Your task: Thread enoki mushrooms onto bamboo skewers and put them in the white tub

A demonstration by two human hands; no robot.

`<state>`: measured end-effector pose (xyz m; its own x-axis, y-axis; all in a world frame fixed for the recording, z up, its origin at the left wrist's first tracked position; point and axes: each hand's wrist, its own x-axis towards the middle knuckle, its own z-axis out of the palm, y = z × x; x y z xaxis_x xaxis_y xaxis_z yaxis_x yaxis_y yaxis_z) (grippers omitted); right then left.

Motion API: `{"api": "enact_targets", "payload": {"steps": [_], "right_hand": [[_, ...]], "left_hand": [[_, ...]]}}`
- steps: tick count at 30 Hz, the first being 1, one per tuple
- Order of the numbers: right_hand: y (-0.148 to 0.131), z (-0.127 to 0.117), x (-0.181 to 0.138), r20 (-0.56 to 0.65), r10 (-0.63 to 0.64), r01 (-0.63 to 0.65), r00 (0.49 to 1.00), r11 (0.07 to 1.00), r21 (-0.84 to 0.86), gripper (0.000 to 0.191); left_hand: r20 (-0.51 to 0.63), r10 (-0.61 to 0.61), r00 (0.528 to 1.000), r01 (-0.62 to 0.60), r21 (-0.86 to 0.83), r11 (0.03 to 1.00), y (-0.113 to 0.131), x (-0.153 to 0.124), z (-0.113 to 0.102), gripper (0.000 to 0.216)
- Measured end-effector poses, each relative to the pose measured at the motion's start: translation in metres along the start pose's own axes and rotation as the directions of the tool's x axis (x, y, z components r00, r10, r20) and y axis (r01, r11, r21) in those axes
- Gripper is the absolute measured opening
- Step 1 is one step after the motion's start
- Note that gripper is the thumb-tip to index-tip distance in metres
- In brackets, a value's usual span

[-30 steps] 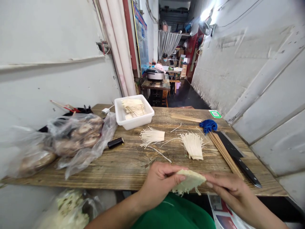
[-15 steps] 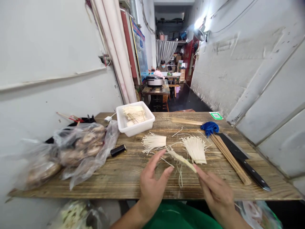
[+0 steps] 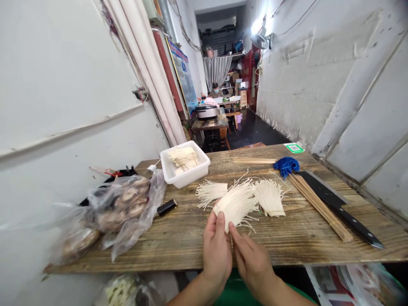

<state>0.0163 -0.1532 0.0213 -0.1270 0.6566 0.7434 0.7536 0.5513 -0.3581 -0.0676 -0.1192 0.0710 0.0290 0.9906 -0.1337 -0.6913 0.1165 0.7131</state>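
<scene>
A flat, fanned bunch of enoki mushrooms [image 3: 238,199] is held above the table, caps pointing up and to the right. My left hand [image 3: 217,255] grips its cut base, the thumb lying across the near face. Close beside it, my right hand [image 3: 255,257] pinches the lower edge of the same bunch with its fingertips; the thumb is partly hidden. Behind it on the table lie two more enoki bunches, a left one [image 3: 208,191] with caps to the left and a right one [image 3: 270,199] with caps away from me.
A white tub [image 3: 186,180] holds enoki with sticks. To the left are bagged mushrooms [image 3: 127,204] and a black cylinder [image 3: 167,207]. Rightward lie bamboo skewers [image 3: 321,208], a blue cloth [image 3: 287,165] and a black-handled knife [image 3: 357,225]. A person [image 3: 216,90] sits far back.
The enoki bunch has turned from edge-on to face-up. My left hand, open beside it before, now grips its base. My right hand has moved left, close to the left one.
</scene>
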Motion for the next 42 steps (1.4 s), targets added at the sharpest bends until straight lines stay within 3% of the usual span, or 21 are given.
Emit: {"api": "enact_targets", "payload": {"steps": [5,11,24,42], "right_hand": [[0.001,-0.003,-0.001,-0.019,-0.019,0.018,1.000,0.998,-0.058,0.063],[-0.004,-0.005,-0.005,-0.055,-0.063,0.056,0.996,0.992,-0.114,0.067],[-0.003,-0.017,-0.012,0.103,-0.042,0.043,0.994,0.999,-0.005,0.066],[-0.003,-0.033,-0.010,0.196,-0.072,0.102,0.978,0.984,-0.149,0.072]], "left_hand": [[-0.020,-0.038,0.999,0.036,-0.088,0.995,-0.003,0.002,0.007,0.040],[-0.038,-0.051,0.998,0.048,-0.077,0.996,-0.006,0.000,0.010,0.039],[-0.064,-0.053,0.997,0.048,-0.085,0.995,-0.006,0.001,0.006,0.041],[-0.104,-0.033,0.994,0.020,-0.119,0.993,-0.016,-0.004,0.004,0.046]]}}
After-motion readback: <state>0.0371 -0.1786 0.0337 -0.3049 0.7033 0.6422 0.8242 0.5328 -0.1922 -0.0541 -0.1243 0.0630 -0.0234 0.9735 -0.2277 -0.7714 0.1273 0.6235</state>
